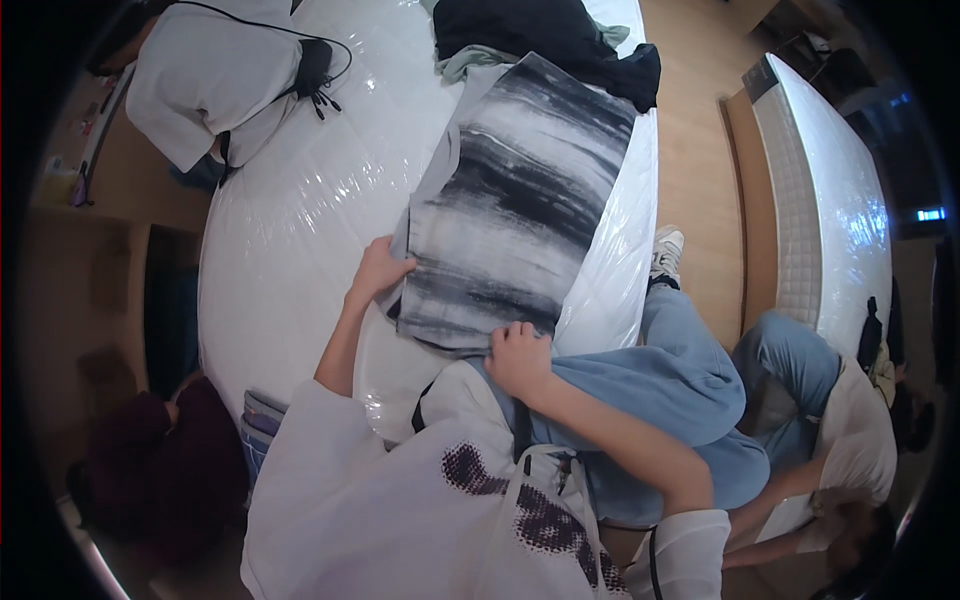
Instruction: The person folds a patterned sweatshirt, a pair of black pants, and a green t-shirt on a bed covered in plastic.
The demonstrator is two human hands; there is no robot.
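A folded piece of cloth (pixel 520 190) with smeared black, grey and white bands lies stretched out in front of me on a plastic-wrapped mattress. Whether it is a garment does not show. My left hand (pixel 380 270) holds its left edge, thumb on top and the other fingers hidden beneath. At the near right corner, my right hand (pixel 519 358) has its fingers curled onto the near edge, close to my lap. Plain grey fabric shows along the left side of the banded cloth. Its far end touches a heap of black clothing (pixel 520 35) with some pale green cloth.
The wrapped mattress (pixel 290 240) is under the cloth. Another person in white (pixel 210 75) is at the far left, and one in dark maroon (pixel 165 480) at the near left. To the right stand another wrapped mattress (pixel 830 190) and a seated person in jeans (pixel 790 355).
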